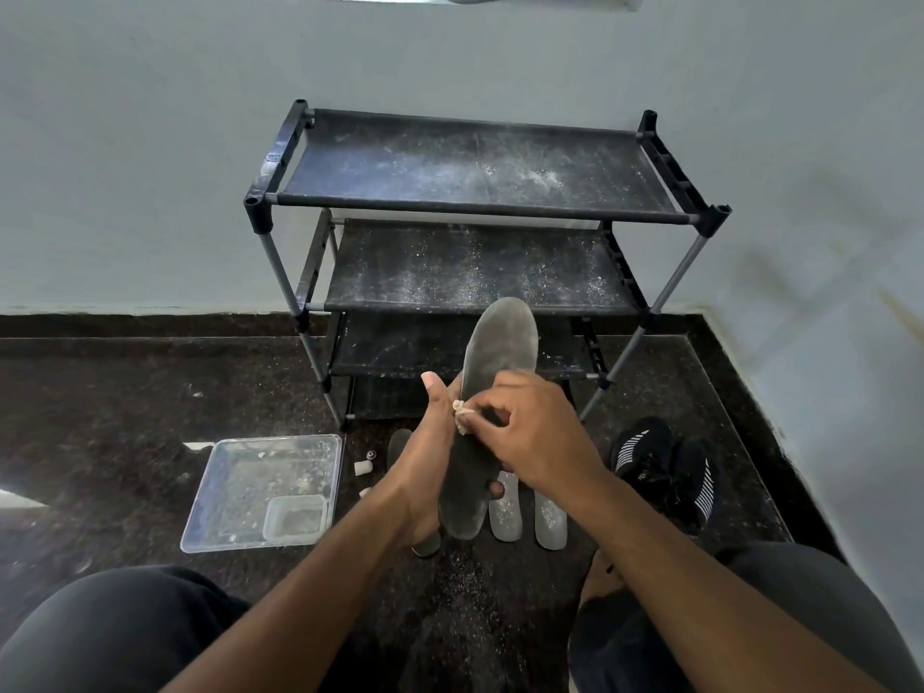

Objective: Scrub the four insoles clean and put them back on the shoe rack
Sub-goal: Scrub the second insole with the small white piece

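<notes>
Single head-worn wide-angle view, looking forward and steeply down over the person's knees and forearms, close to both hands; the shoe rack [465, 232] stands ahead against the wall [150, 167], floor [125, 392] below.

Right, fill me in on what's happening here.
A person sitting on the floor is cleaning shoe insoles. The left hand holds a grey insole upright, while the right hand pinches a small whitish scrubbing piece against it. Two more insoles lie on the dark floor below, another is partly hidden behind the left hand. The dusty shoe rack ahead holds no insoles yet. A clear tray sits left, black shoes right.
</notes>
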Demonstrator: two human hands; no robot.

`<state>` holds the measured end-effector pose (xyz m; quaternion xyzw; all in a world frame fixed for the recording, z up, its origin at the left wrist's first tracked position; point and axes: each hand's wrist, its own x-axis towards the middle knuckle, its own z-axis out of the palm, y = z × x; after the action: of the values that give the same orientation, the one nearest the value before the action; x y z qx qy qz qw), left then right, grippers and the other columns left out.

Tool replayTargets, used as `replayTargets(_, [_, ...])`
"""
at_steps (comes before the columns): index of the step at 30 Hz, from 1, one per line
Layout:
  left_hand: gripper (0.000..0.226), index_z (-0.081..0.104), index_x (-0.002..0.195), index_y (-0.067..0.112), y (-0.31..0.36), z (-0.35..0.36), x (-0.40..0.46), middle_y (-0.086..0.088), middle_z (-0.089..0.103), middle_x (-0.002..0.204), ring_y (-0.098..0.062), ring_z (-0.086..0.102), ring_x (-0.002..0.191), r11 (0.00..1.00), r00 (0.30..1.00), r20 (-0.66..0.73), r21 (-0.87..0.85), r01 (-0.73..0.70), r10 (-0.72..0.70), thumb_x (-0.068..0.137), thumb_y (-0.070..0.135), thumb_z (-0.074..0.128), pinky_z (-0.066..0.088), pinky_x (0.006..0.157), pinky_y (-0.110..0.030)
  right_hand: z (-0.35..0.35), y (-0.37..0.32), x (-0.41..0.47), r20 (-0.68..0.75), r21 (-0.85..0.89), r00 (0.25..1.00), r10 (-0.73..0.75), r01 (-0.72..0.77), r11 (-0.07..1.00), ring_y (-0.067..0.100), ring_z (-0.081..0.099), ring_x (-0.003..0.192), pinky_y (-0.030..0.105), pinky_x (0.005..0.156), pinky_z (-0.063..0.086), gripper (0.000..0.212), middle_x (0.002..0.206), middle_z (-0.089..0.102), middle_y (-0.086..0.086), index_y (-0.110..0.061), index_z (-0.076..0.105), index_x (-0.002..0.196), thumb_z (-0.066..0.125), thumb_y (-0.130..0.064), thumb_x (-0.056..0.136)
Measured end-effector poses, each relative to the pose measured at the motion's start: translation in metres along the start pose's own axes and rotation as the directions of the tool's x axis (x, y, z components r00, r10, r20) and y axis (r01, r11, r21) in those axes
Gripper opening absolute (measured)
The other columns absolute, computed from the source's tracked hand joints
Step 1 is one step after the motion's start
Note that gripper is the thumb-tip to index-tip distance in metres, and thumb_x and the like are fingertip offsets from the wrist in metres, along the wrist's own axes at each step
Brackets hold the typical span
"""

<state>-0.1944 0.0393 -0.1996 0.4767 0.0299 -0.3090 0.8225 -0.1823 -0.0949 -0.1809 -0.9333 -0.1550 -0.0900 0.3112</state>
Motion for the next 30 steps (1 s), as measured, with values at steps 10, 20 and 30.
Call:
replayTargets(10, [0.080, 0.058, 0.140, 0.039, 0.000, -0.003, -0.001, -0.015, 0.072, 0.121, -0.027, 0.071, 0.084, 0.999, 0.998, 0.032, 0.012, 0.050, -0.051, 0.090, 0.084, 0.014, 0.055, 0.062, -0.036, 0.003, 0.004, 0.001, -0.080, -0.023, 0.997, 0.015, -0.017, 1.000, 0.004, 0.042, 0.070, 0.020, 0.064, 0.031, 0.013, 0.068, 0.042, -0.015, -0.022, 0.076, 0.086, 0.068, -0.031, 0.091])
replayTargets(20, [0.074, 0.054, 0.143, 0.043, -0.009, 0.004, -0.006, -0.012, 0.071, 0.116, -0.027, 0.062, 0.079, 0.996, 0.991, 0.104, 0.036, 0.085, -0.089, 0.092, 0.081, 0.015, 0.052, 0.059, -0.033, -0.009, 0.019, 0.011, -0.213, -0.064, 0.971, 0.110, -0.126, 0.990, 0.005, 0.048, 0.067, 0.022, 0.060, 0.040, 0.012, 0.070, 0.052, -0.011, -0.021, 0.079, 0.091, 0.068, -0.026, 0.091])
replayTargets(30, [0.067, 0.042, 0.148, 0.057, -0.011, 0.004, -0.008, -0.009, 0.070, 0.132, -0.025, 0.064, 0.078, 0.983, 0.988, 0.132, 0.173, 0.057, -0.081, 0.094, 0.079, 0.009, 0.052, 0.059, -0.034, -0.013, 0.028, 0.016, -0.273, -0.049, 0.952, 0.137, -0.156, 0.987, 0.001, 0.054, 0.078, 0.020, 0.068, 0.046, 0.012, 0.085, 0.058, -0.012, -0.018, 0.078, 0.093, 0.067, -0.024, 0.091])
